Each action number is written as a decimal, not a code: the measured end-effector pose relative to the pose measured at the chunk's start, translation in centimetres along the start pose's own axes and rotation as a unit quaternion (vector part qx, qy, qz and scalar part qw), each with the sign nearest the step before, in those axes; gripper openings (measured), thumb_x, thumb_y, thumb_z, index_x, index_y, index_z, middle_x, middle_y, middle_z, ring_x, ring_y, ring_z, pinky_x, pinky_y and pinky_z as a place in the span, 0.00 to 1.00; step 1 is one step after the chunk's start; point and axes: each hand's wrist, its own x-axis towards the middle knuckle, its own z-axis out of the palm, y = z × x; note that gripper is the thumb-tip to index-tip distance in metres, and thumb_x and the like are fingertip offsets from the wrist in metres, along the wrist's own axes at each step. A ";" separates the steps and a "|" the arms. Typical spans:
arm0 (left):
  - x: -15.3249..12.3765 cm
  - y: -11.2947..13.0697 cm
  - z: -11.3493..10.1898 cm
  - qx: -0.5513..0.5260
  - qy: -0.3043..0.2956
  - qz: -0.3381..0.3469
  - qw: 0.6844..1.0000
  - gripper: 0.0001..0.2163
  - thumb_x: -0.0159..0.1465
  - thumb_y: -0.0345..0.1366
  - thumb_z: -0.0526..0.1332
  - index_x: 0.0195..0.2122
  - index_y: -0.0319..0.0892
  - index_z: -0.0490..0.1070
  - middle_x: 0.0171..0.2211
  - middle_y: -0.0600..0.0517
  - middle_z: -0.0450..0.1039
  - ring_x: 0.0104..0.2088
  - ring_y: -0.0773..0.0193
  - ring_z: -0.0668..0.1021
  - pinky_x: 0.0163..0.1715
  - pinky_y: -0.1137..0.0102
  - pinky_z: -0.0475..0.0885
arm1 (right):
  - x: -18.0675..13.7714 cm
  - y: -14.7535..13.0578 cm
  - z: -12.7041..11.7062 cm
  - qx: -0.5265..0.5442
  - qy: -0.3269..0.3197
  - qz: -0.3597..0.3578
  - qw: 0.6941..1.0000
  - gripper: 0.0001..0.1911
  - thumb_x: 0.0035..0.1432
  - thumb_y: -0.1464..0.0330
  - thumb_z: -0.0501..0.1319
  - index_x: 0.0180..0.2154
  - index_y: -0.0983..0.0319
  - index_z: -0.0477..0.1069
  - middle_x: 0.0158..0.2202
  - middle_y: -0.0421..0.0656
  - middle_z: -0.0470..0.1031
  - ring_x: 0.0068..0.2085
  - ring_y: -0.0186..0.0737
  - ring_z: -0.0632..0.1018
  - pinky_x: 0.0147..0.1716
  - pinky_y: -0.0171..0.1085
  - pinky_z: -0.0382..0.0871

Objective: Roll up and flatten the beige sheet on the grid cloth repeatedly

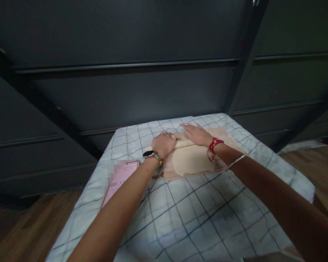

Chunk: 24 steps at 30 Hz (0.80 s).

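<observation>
A beige cloth, with a pale cream patch in its middle and a folded or rolled far edge, lies on the checked white cover. My left hand rests at the left end of the fold, with its fingers curled down onto the fabric; the fingertips are hidden. A dark-faced watch and a beaded bracelet are on that wrist. Across the fold, my right hand lies flat with its fingers stretched out to the left. Red string bracelets and a silver bangle circle my right wrist and forearm.
A pink phone with a timer on its screen lies left of my left forearm. The white cover with dark grid lines drapes over the surface. Behind it stands a dark panelled wall. Wooden floor shows at both sides.
</observation>
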 end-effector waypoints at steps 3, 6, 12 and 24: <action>1.6 -0.8 0.4 0.012 0.003 0.018 1.000 0.22 0.68 0.34 0.39 0.45 0.34 0.72 0.45 0.41 0.74 0.47 0.54 0.76 0.43 0.66 0.70 | 1.8 0.8 0.3 0.011 0.006 0.007 1.000 0.27 0.67 0.62 0.39 0.65 0.62 0.50 0.66 0.47 0.54 0.66 0.46 0.53 0.61 0.59 0.43; 2.9 -1.4 0.6 0.025 0.001 0.040 0.999 0.21 0.68 0.32 0.40 0.43 0.34 0.73 0.45 0.40 0.75 0.47 0.54 0.76 0.43 0.66 0.70 | 3.3 1.4 0.4 0.019 0.009 0.004 1.000 0.27 0.68 0.62 0.38 0.65 0.63 0.50 0.66 0.48 0.54 0.66 0.46 0.52 0.61 0.60 0.43; 4.4 -1.8 0.6 -0.001 -0.032 -0.006 0.999 0.22 0.68 0.34 0.40 0.44 0.35 0.74 0.46 0.40 0.75 0.47 0.56 0.76 0.43 0.68 0.70 | 3.7 1.1 0.2 0.036 0.008 0.021 0.999 0.27 0.68 0.62 0.39 0.65 0.63 0.50 0.65 0.49 0.54 0.66 0.47 0.53 0.60 0.62 0.43; -1.3 0.6 -0.6 0.006 -0.026 -0.014 1.000 0.22 0.69 0.36 0.39 0.48 0.38 0.71 0.50 0.43 0.73 0.50 0.55 0.74 0.46 0.64 0.69 | -1.2 -0.9 -0.1 0.047 -0.072 0.033 0.996 0.31 0.67 0.58 0.38 0.66 0.63 0.49 0.67 0.44 0.50 0.66 0.46 0.52 0.63 0.48 0.46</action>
